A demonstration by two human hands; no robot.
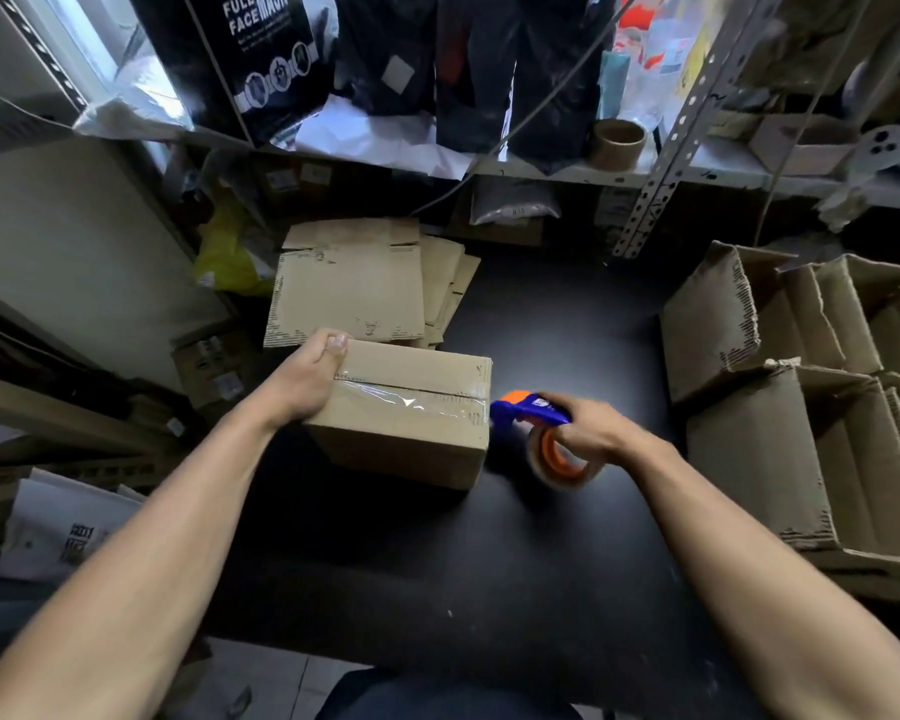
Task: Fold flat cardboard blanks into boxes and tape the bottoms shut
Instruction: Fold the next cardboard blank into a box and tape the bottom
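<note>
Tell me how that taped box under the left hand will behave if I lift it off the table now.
The box probably lifts light: it looks freshly folded and nothing suggests contents. Clear tape already spans its upper seam, so those flaps should stay stiff. The left hand grips only one end, so it may tilt; the right hand holds the tape dispenser.

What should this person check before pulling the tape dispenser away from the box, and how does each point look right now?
1. Left hand steadies the box: ok, it grips the left end.
2. Tape strip covers the seam along the top: ok.
3. Strip wrapped down the right side: cannot tell, that face is hidden.
4. Tape cut from the tape dispenser: cannot tell, blurred.
5. Right hand holds the dispenser firmly: ok.
6. Flat blanks ready behind the box: ok.
</note>
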